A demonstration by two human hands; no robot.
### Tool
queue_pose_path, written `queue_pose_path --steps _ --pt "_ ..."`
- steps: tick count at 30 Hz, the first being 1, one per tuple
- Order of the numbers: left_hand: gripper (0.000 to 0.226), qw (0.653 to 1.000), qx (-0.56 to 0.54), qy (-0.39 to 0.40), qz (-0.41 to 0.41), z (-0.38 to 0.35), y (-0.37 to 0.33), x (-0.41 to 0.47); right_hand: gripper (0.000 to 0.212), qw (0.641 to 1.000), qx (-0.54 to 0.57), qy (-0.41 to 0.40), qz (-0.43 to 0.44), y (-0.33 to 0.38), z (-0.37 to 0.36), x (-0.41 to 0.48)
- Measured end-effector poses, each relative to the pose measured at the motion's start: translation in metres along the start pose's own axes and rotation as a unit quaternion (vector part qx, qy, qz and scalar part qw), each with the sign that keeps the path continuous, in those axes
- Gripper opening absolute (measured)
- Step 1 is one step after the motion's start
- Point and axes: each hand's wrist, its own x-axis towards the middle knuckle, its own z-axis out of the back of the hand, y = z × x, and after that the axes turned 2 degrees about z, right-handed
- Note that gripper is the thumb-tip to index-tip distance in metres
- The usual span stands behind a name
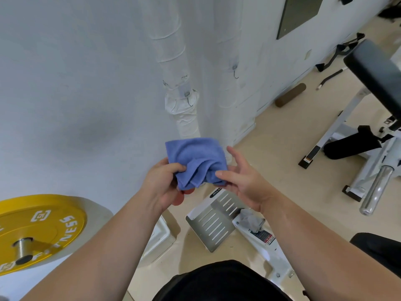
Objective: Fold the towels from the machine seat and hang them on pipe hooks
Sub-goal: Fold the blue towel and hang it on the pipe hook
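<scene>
A small blue towel [195, 157] is held in front of me, folded into a rough square with a bunched lower edge. My left hand [161, 183] grips its lower left corner. My right hand [240, 174] touches the towel's right side with the thumb on the cloth and the fingers spread. Above the towel, a white wrapped pipe [184, 109] on the wall carries a small metal hook [189, 98]. A second hook [235, 71] hangs on the wider wrapped pipe to the right. A grey towel [252, 220] lies crumpled on the white machine frame below my right wrist.
A yellow weight plate [39, 231] sits on a bar at the lower left. A slotted metal footplate [213, 222] lies on the beige floor below my hands. A white exercise machine with a black pad [377, 70] and a chrome bar [377, 190] stands at the right.
</scene>
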Motion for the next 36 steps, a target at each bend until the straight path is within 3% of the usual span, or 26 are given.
queue_pose_path --steps 5,8,13,15,18,20,22,24,27,28,29,30,32,34,36 --pt "0.039 0.992 -0.087 -0.028 0.086 -0.001 0.004 0.01 0.029 0.988 -0.115 -0.063 0.08 0.001 -0.002 0.0" --pt "0.046 0.991 -0.086 -0.037 0.097 -0.002 0.005 0.015 0.026 0.989 -0.125 -0.061 0.054 0.008 0.004 0.001" --pt "0.042 0.99 -0.06 -0.035 0.12 -0.002 0.004 0.014 0.021 0.999 -0.038 0.004 -0.006 0.019 0.02 -0.001" --pt "0.046 0.99 -0.044 -0.038 0.125 -0.003 0.003 0.015 0.019 0.999 -0.044 -0.013 -0.003 0.021 0.022 0.001" --pt "0.032 0.991 -0.02 -0.06 0.12 -0.006 0.003 0.016 0.01 0.988 -0.11 -0.102 0.034 0.021 0.026 0.009" --pt "0.012 0.99 -0.01 -0.073 0.121 -0.009 0.006 0.019 0.01 0.968 -0.171 -0.177 0.056 0.019 0.03 0.016" --pt "0.016 0.989 -0.009 -0.076 0.123 -0.013 0.009 0.02 0.01 0.94 -0.245 -0.22 0.09 0.017 0.031 0.022" --pt "0.018 0.99 -0.016 -0.077 0.121 -0.018 0.011 0.02 0.012 0.878 -0.374 -0.25 0.166 0.015 0.029 0.025" --pt "0.017 0.991 -0.023 -0.077 0.109 -0.017 0.007 0.02 0.013 0.756 -0.522 -0.246 0.31 0.01 0.025 0.021" --pt "0.021 0.992 -0.01 -0.074 0.1 -0.016 0.005 0.018 0.013 0.74 -0.536 -0.217 0.344 0.006 0.028 0.019" --pt "0.022 0.994 0.007 -0.064 0.083 -0.014 0.002 0.016 0.013 0.747 -0.537 -0.171 0.352 0.002 0.031 0.017" --pt "0.02 0.996 0.031 -0.058 0.063 -0.011 -0.001 0.014 0.014 0.777 -0.525 -0.121 0.325 -0.001 0.035 0.014" --pt "0.018 0.996 0.081 -0.04 0.021 -0.004 -0.006 0.013 0.019 0.865 -0.468 -0.054 0.172 -0.003 0.041 0.01" --pt "0.024 0.987 0.156 -0.027 -0.011 0.003 -0.009 0.014 0.023 0.917 -0.395 -0.049 0.034 -0.006 0.044 0.01" --pt "0.03 0.969 0.246 -0.014 -0.029 0.007 -0.013 0.015 0.037 0.936 -0.343 -0.083 -0.006 -0.01 0.039 0.015"
